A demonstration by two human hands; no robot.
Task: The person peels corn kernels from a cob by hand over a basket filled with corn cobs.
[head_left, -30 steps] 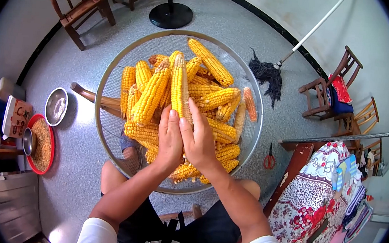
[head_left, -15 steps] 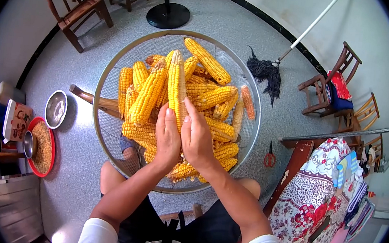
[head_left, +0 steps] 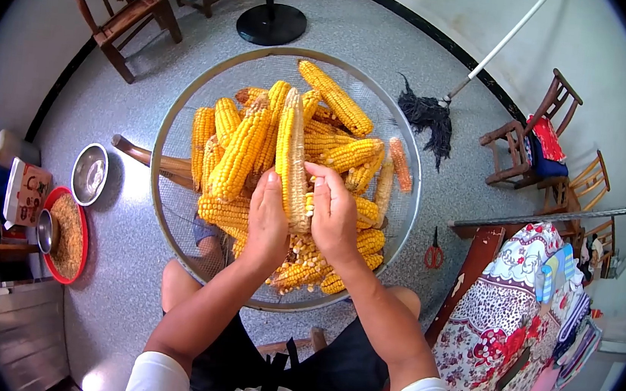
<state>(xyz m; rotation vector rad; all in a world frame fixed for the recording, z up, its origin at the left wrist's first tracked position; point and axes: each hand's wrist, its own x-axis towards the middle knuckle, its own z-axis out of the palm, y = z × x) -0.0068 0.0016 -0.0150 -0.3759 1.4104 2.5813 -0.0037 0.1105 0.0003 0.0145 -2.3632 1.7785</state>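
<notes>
Between my two hands is a corn cob [head_left: 291, 155], pointing away from me, with yellow kernels on its left side and a pale stripped strip on its right. My left hand [head_left: 270, 218] grips its lower left side. My right hand [head_left: 334, 213] is closed at its lower right side, with loose kernels near the fingers. Beneath them, a round mesh sieve [head_left: 186, 98] holds several yellow cobs [head_left: 241, 154]. A bare reddish cob [head_left: 400, 164] lies at the right of the mesh. Loose kernels [head_left: 306, 260] are heaped below my hands.
A red basin [head_left: 81, 251] of kernels and metal bowls [head_left: 90, 174] stand at the left. Scissors [head_left: 434, 250] lie on the floor right of the sieve. A mop [head_left: 431, 120], black round base [head_left: 271, 25], wooden chairs [head_left: 130, 16] and a floral cloth [head_left: 483, 320] surround it.
My hands have moved apart from their pressed-together pose. My right hand has shifted right and its fingers have curled. The cob's lower part and the loose kernels now show between them.
</notes>
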